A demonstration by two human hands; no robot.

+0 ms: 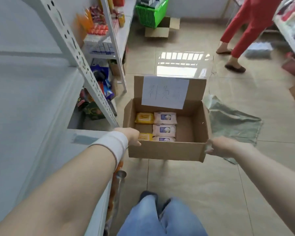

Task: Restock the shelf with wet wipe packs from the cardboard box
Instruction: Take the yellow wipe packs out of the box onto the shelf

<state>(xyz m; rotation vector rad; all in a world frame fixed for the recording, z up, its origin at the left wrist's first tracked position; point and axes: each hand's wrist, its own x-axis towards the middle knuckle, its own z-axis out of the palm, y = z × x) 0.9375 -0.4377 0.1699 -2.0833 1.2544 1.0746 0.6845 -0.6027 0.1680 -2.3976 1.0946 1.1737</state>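
Note:
I hold an open cardboard box (165, 151) above the floor, in front of me. My left hand (132, 136) grips its near left corner and my right hand (218, 145) grips its near right corner. Inside lie pink wet wipe packs (164, 118) in a column and yellow packs (144, 118) to their left; the right half of the box floor is bare. A white paper sheet (165, 91) with handwriting is stuck on the raised back flap. The white metal shelf (85, 68) stands to my left, holding assorted goods.
A person in red trousers (245, 31) walks at the far right. A green basket (151, 13) rests on another cardboard box (160, 30) at the back. A grey-green sack (232, 120) lies on the tiled floor right of my box. More shelving (291, 28) stands at the right.

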